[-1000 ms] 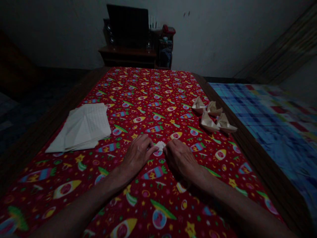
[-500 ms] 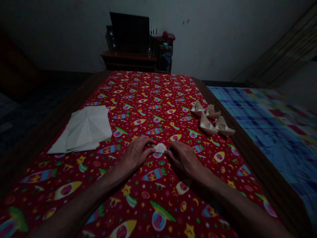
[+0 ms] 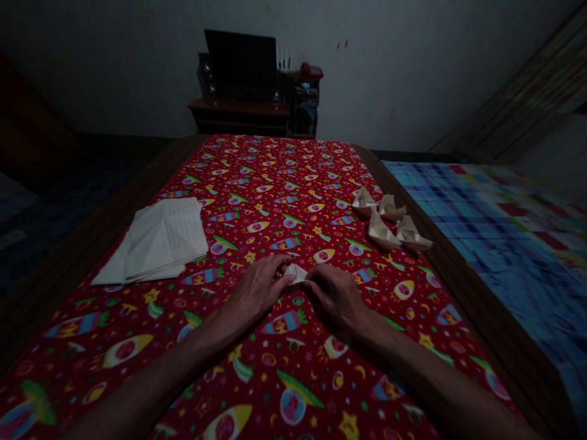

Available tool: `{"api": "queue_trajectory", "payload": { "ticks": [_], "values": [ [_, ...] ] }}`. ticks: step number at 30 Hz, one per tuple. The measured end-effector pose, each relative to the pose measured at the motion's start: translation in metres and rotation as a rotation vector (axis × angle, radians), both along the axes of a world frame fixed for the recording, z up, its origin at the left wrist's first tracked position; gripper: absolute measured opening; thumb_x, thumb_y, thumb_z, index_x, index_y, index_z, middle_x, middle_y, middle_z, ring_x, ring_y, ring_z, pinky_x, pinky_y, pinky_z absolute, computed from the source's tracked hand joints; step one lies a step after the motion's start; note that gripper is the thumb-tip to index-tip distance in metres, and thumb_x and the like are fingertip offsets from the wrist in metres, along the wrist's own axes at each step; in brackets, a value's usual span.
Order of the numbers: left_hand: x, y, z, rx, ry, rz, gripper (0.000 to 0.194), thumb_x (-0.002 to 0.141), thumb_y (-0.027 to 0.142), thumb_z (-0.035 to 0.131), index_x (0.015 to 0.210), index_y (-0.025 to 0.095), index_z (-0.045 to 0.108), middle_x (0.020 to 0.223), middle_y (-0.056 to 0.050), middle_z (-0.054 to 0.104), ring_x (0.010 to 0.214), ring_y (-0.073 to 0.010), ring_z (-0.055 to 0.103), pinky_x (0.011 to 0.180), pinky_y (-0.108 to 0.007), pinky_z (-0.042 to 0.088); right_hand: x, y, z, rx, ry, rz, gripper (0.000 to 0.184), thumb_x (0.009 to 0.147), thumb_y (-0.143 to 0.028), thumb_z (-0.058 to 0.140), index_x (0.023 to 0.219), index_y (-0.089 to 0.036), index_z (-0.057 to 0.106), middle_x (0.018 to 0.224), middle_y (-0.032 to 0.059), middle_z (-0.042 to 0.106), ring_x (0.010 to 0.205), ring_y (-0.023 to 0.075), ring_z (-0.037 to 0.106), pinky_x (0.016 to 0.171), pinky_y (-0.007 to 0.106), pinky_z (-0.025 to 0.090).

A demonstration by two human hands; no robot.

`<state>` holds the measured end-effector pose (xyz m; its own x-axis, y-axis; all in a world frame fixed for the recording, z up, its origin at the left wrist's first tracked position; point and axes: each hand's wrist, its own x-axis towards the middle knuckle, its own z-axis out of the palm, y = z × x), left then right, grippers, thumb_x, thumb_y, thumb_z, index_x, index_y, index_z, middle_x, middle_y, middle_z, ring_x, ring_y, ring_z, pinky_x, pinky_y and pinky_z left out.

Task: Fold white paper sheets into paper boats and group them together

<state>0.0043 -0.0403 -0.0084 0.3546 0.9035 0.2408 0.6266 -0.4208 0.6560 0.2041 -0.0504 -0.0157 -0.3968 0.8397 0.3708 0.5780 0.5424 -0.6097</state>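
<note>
A small piece of folded white paper (image 3: 299, 274) is held between my two hands, low over the middle of the red patterned cloth (image 3: 284, 360). My left hand (image 3: 262, 282) pinches its left side, thumb in front and fingers behind, covering part of it. At the paper's right end, my right hand (image 3: 337, 293) closes thumb and fingers on the edge. Several folded paper boats (image 3: 384, 232) stand in a cluster to the right, beyond my right hand. On the left lies a stack of paper sheets (image 3: 160, 241), some with creases and faint lines.
The cloth covers a long table with a dark wooden edge (image 3: 463, 275). Beyond its far end stand a black monitor (image 3: 241, 64) on a brown cabinet (image 3: 238, 113), and a red telephone (image 3: 312, 70). To the right is a surface with a blue checked cover (image 3: 454, 226).
My left thumb and fingers have shifted further over the folded paper, hiding more of its left side. My right hand keeps its hold. The view has tilted slightly.
</note>
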Motion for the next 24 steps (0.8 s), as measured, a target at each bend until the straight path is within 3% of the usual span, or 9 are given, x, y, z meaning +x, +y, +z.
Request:
{"api": "queue_trajectory", "payload": {
  "ticks": [3,8,12,15,24],
  "values": [
    [-0.001,-0.002,0.0,-0.047,-0.041,0.05,0.019,0.083,0.027,0.055,0.1,0.02,0.06,0.087,-0.001,0.067,0.076,-0.0153,0.062,0.071,-0.026,0.048,0.0,-0.001,-0.002,0.047,0.028,0.091,0.007,0.086,-0.02,0.053,0.079,-0.019,0.056,0.073,0.003,0.061,0.065,0.0134,0.055,0.06,0.024,0.042],
    [-0.001,-0.002,0.001,-0.095,-0.143,0.093,0.005,0.08,0.021,0.059,0.08,0.019,0.063,0.075,0.002,0.067,0.067,-0.0127,0.062,0.062,-0.022,0.045,-0.002,0.004,0.007,-0.059,0.131,0.156,0.007,0.084,-0.02,0.055,0.091,-0.02,0.057,0.094,0.0058,0.06,0.085,0.0157,0.056,0.074,0.027,0.045],
    [0.004,-0.007,0.005,0.045,-0.118,0.032,0.005,0.082,0.022,0.059,0.081,0.02,0.064,0.079,0.001,0.067,0.074,-0.0132,0.062,0.068,-0.023,0.046,-0.002,0.007,0.009,-0.085,0.155,0.05,0.007,0.086,-0.026,0.056,0.089,-0.02,0.057,0.08,0.0023,0.057,0.073,0.0139,0.053,0.065,0.025,0.043],
    [0.007,-0.01,0.007,0.132,-0.08,0.003,0.006,0.082,0.022,0.06,0.081,0.019,0.064,0.077,0.0,0.066,0.074,-0.0138,0.061,0.069,-0.024,0.046,-0.003,0.006,0.005,-0.058,0.101,0.055,0.01,0.087,-0.026,0.054,0.082,-0.019,0.058,0.075,0.0015,0.056,0.07,0.0134,0.051,0.063,0.025,0.04],
    [0.007,-0.01,0.003,0.208,-0.037,-0.004,0.012,0.084,0.021,0.056,0.08,0.019,0.067,0.08,-0.003,0.069,0.075,-0.0157,0.063,0.073,-0.028,0.048,-0.008,0.0,0.012,0.013,0.06,0.028,0.014,0.085,-0.023,0.052,0.073,-0.018,0.057,0.067,0.001,0.054,0.062,0.0124,0.05,0.057,0.023,0.038]
  ]
}}
